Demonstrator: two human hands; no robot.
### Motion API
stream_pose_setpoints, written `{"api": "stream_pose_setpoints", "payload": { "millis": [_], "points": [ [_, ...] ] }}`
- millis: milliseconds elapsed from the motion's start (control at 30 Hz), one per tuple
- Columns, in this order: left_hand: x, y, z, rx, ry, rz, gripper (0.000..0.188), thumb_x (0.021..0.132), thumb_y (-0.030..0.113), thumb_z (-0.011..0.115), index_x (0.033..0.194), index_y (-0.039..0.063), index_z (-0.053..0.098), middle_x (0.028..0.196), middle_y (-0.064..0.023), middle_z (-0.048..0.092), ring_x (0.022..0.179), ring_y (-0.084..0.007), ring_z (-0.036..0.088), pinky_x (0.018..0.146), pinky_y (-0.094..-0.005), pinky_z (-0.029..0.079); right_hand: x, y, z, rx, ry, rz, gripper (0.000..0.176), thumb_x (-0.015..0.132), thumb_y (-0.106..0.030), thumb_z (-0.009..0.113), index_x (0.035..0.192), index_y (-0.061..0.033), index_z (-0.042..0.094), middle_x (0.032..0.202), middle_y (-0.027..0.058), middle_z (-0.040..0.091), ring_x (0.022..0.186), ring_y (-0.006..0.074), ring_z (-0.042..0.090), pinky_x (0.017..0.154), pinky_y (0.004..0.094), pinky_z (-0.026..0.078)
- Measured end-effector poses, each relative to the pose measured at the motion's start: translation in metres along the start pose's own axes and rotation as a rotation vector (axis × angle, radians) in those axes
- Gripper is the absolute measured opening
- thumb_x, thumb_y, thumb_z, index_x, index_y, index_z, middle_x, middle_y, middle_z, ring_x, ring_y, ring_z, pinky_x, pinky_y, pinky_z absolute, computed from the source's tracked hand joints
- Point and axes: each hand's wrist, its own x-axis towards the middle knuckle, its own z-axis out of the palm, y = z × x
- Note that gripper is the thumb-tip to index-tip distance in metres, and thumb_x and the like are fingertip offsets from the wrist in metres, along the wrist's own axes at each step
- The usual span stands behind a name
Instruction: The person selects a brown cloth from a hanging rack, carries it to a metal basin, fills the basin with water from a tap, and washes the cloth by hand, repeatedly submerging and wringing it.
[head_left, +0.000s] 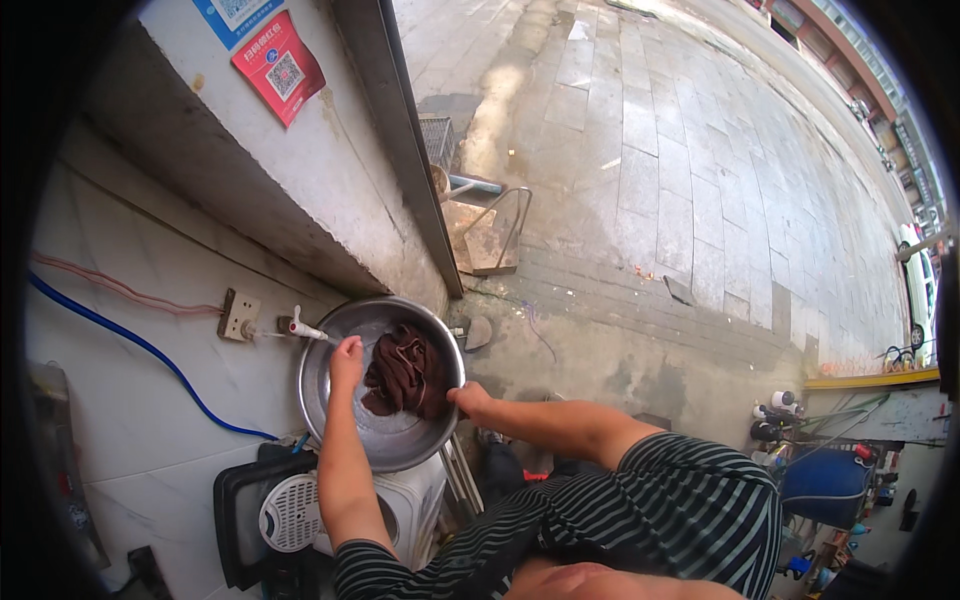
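A round metal basin (379, 444) sits at the wall below a white plastic tap (304, 328). Bunched inside it is a dark brown cloth or garment (405, 371) with paler trim. My right hand (470, 400) grips the basin's rim on the right side. My left hand (346, 361) reaches over the basin's left part, right at the tap's spout and left of the cloth. Its fingers are curled, and whether they hold anything is hidden. A thin streak by the spout looks like water, though it is too small to be sure.
Below the basin stands a white twin-tub-style washing machine (424, 502), its dark lid (232, 517) raised beside a perforated white disc (292, 514). A wall socket (240, 315) and blue hose (161, 352) are on the left. Beyond the doorway lies a metal-handled platform (491, 247); a blue barrel (825, 487) is right.
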Motion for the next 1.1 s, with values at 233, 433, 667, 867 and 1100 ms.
{"api": "stream_pose_setpoints", "payload": {
  "millis": [233, 433, 667, 867, 1100],
  "points": [
    [-0.027, 0.008, 0.039, 0.303, 0.126, 0.042, 0.047, 0.099, 0.033, 0.067, 0.135, 0.003, 0.065, 0.142, -0.0241, 0.061, 0.134, -0.0413, 0.055, 0.115, -0.0476, 0.043, -0.019, -0.017, 0.008, -0.050, 0.047, -0.099, 0.024, 0.084, -0.013, 0.068, 0.098, 0.0069, 0.071, 0.081, 0.0143, 0.070, 0.066, 0.0288, 0.067, 0.056, 0.0444, 0.053],
    [-0.041, 0.000, 0.036, 0.209, 0.147, 0.059, 0.048, 0.099, 0.037, 0.068, 0.131, 0.002, 0.067, 0.131, -0.0267, 0.067, 0.125, -0.0453, 0.061, 0.110, -0.0493, 0.048, -0.027, -0.026, 0.003, -0.090, 0.033, -0.127, 0.019, 0.082, -0.014, 0.069, 0.083, 0.0045, 0.069, 0.071, 0.0117, 0.064, 0.058, 0.0260, 0.061, 0.053, 0.0424, 0.050],
    [-0.055, 0.009, 0.025, 0.174, 0.178, -0.098, 0.048, 0.100, 0.040, 0.064, 0.134, 0.007, 0.066, 0.137, -0.0233, 0.066, 0.129, -0.0416, 0.061, 0.109, -0.0478, 0.049, -0.031, -0.030, 0.007, -0.020, 0.006, -0.086, 0.014, 0.083, -0.010, 0.067, 0.091, 0.0018, 0.067, 0.075, 0.0075, 0.064, 0.061, 0.0229, 0.061, 0.054, 0.0398, 0.051],
    [-0.058, 0.000, 0.026, 0.133, 0.168, -0.134, 0.047, 0.100, 0.038, 0.065, 0.135, 0.006, 0.066, 0.134, -0.0218, 0.069, 0.126, -0.0392, 0.064, 0.108, -0.0457, 0.050, -0.030, -0.032, 0.009, -0.032, 0.034, -0.097, 0.015, 0.082, -0.009, 0.069, 0.091, 0.0031, 0.067, 0.080, 0.0092, 0.064, 0.068, 0.0227, 0.061, 0.060, 0.0405, 0.051],
    [-0.060, -0.006, 0.028, 0.092, 0.165, -0.120, 0.044, 0.101, 0.033, 0.066, 0.135, 0.004, 0.067, 0.130, -0.0203, 0.071, 0.122, -0.0360, 0.068, 0.104, -0.0430, 0.053, -0.018, -0.029, 0.005, -0.016, 0.024, -0.046, 0.017, 0.082, -0.008, 0.071, 0.093, 0.0042, 0.067, 0.079, 0.0101, 0.065, 0.065, 0.0253, 0.064, 0.059, 0.0417, 0.054]
  ]
}}
